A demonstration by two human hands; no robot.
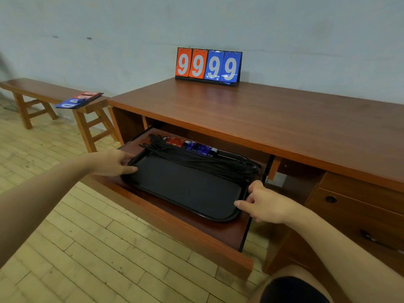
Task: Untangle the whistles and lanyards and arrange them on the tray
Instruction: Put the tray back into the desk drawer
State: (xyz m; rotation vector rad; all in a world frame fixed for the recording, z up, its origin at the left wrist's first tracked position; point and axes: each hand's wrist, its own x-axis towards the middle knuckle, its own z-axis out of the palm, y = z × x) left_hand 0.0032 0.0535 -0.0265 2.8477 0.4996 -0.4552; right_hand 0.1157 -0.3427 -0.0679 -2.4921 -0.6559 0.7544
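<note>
while the pull-out shelf [175,217] is sitting drawn out from under the desk top, both hands are on the tray.
tray: a black tray [185,189] is lying flat on that shelf, its near half showing bare and dark.
left hand: the left hand [111,164] is gripping the tray's left rim, thumb lying along the top edge, fingers curling under and out of sight.
right hand: the right hand [265,205] is holding the tray's right near corner, thumb resting on the rim, fingers folding down over the outer edge.
lanyards: black lanyards [209,161] are lying in a long bundle across the far half of the tray, running from the left far corner to the right side, ends spilling over the right rim.
whistles: red and blue whistles [192,145] are sitting in a row along the tray's far edge, red at the left, blue to the right, touching the cords.
desk: a brown wooden desk [273,119] is standing against a pale wall, drawers at its right side.
scoreboard: a flip scoreboard [208,65] is standing upright at the back of the desk top, showing 9 9 on orange and 9 9 on blue.
bench: a wooden bench [39,90] is standing to the left, a second scoreboard [79,99] lying flat on its end.
floor: pale wooden boards are running under everything.
knee: a bare knee and dark shorts are showing at the bottom right.
</note>
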